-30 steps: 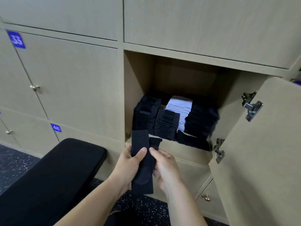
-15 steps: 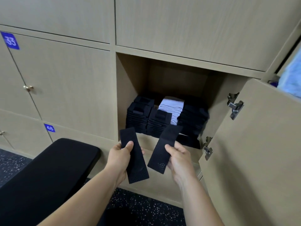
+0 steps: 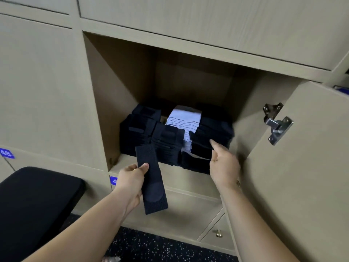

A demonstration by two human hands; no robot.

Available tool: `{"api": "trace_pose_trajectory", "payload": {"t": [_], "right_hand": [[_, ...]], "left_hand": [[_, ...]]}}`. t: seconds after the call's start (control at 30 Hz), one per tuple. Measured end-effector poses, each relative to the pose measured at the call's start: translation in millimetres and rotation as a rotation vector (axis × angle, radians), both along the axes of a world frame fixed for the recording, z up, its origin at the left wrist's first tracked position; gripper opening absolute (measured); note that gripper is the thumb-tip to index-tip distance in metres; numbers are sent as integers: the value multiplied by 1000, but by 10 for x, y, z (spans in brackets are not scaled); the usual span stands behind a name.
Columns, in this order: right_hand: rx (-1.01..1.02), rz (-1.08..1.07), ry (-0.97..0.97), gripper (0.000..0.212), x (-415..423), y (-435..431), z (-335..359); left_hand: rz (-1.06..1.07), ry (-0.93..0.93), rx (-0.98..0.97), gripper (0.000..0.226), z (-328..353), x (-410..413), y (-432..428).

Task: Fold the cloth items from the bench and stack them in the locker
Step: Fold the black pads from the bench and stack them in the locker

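Note:
The open locker (image 3: 98, 103) holds stacks of folded black cloths (image 3: 139, 133) and one white stack (image 3: 184, 118). My left hand (image 3: 130, 179) grips a long black cloth strip (image 3: 152, 178) just in front of the locker's lower lip, with the thumb on top. My right hand (image 3: 223, 164) reaches into the locker's right front. There it holds a second black strip (image 3: 200, 151) between forefinger and thumb, against the right black stack (image 3: 213, 129) and over a low black pile (image 3: 195, 164).
The locker door (image 3: 302, 176) stands open at my right with its hinge (image 3: 277, 125) exposed. The black padded bench (image 3: 37, 201) is at lower left. Closed locker doors surround the opening, and speckled dark floor (image 3: 151, 246) lies below.
The two strips were together in both hands, then parted. My right hand has carried its strip forward into the locker's right front, while the left keeps its strip outside. The view moved closer.

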State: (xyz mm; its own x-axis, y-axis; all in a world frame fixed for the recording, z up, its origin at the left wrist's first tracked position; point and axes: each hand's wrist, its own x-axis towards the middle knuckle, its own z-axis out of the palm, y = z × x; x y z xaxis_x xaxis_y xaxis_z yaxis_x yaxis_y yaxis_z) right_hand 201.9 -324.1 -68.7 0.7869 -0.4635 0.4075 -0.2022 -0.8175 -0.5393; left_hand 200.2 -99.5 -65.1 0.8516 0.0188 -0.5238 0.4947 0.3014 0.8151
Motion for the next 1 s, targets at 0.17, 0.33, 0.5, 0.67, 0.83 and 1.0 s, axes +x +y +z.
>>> {"api": "trace_pose_trajectory", "payload": {"t": [0.17, 0.33, 0.5, 0.67, 0.83, 1.0], "right_hand": [[-246, 48, 68, 55, 329, -152, -440], [-449, 61, 226, 67, 441, -263, -861], [-479, 50, 257, 56, 468, -344, -1156], [-460, 60, 268, 58, 472, -350, -1259], [-414, 71, 178, 64, 437, -142, -1178], [-427, 134, 163, 51, 528, 7, -1265]], "left_hand": [[-9, 12, 37, 11, -158, 190, -8], [-18, 24, 33, 13, -367, 323, 76], [-26, 45, 34, 14, -506, 352, 68], [-55, 13, 35, 15, -529, 337, 42], [-56, -7, 20, 15, -518, 349, 38], [-75, -8, 27, 15, -540, 333, 39]]}}
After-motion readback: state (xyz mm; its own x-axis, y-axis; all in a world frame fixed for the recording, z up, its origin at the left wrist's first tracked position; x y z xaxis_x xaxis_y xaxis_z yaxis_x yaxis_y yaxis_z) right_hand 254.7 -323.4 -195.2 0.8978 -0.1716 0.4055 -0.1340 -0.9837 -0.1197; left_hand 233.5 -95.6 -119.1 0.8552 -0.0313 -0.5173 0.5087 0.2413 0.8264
